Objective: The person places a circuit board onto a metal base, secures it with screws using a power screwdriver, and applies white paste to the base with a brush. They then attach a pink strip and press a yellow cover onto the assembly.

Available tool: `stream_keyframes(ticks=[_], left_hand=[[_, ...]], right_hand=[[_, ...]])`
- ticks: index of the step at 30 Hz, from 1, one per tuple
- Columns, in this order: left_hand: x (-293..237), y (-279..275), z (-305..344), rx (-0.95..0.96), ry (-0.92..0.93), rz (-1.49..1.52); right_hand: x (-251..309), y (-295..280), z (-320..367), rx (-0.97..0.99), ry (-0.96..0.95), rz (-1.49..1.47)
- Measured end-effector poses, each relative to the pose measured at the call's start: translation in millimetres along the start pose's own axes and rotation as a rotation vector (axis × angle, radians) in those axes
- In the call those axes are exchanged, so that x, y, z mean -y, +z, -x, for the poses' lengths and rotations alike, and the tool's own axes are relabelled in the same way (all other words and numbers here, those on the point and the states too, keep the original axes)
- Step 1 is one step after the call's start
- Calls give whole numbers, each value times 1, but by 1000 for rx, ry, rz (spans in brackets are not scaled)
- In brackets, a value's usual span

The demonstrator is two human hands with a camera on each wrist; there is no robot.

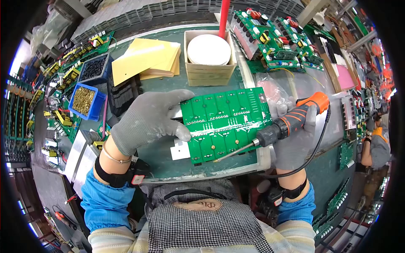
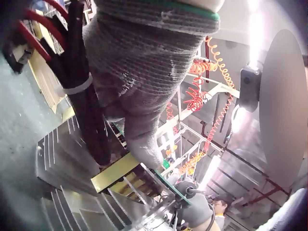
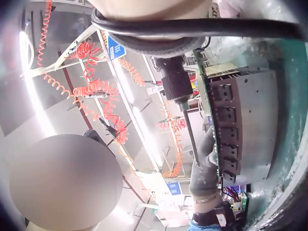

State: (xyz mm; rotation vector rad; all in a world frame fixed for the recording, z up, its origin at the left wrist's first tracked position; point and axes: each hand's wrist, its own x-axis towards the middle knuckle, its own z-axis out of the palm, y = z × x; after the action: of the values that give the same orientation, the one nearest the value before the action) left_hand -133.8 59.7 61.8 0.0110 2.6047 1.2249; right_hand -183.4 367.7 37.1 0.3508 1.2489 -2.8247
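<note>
A green circuit board [image 1: 225,122] lies in front of the person, its solder side facing up. The gloved left hand [image 1: 147,120] grips its left edge, thumb on the face near the lower left. In the right wrist view a metal heat sink [image 3: 257,125] with a row of black components sits under the board. The gloved right hand [image 1: 295,145] holds an orange and black electric screwdriver [image 1: 291,120] with a black cord. Its long bit slants down to the left, the tip over the board's lower part. A white piece [image 1: 180,151] sticks out beside the board's left edge.
Behind the board stands a cardboard box [image 1: 210,75] with a round white thing in it. Yellow sheets [image 1: 147,59] lie to its left, near a blue bin [image 1: 87,101] of small brass-coloured parts. Populated boards [image 1: 274,40] stand at the back right. A clear plastic bag [image 1: 272,90] lies nearby.
</note>
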Motion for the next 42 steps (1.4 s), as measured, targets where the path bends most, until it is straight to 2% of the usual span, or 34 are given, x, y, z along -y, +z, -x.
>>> stream_keyframes(ticks=[10, 12, 14, 15, 17, 19, 22, 23, 26, 34, 36, 39, 42], left_hand=[[-9, -2, 0, 12, -27, -4], [-3, 1, 1, 7, -4, 40], [3, 2, 0, 13, 12, 99], [2, 1, 0, 15, 13, 79], [-2, -1, 0, 29, 16, 37], [-3, -1, 1, 31, 25, 41], [5, -1, 1, 9, 98, 26], [8, 0, 1, -4, 128, 17], [13, 1, 3, -48, 177, 43], [17, 1, 0, -58, 171, -58], [18, 2, 1, -63, 172, -25], [16, 1, 5, -59, 160, 38], [15, 1, 5, -56, 151, 11]], right_hand=[[-4, 2, -6, 2, 21, -40], [4, -8, -12, 75, 28, -78], [14, -2, -12, 178, -90, 4], [25, 6, -11, 242, -213, 104], [44, 31, -2, 353, -334, 110], [50, 58, 7, 454, -336, -73], [42, 72, -4, 627, -500, 32], [37, 79, -2, 615, -590, 159], [28, 86, -10, 634, -660, 238], [20, 89, -6, 617, -679, 244], [20, 93, -4, 618, -692, 285], [23, 96, -3, 726, -683, 432], [20, 113, 0, 730, -619, 513]])
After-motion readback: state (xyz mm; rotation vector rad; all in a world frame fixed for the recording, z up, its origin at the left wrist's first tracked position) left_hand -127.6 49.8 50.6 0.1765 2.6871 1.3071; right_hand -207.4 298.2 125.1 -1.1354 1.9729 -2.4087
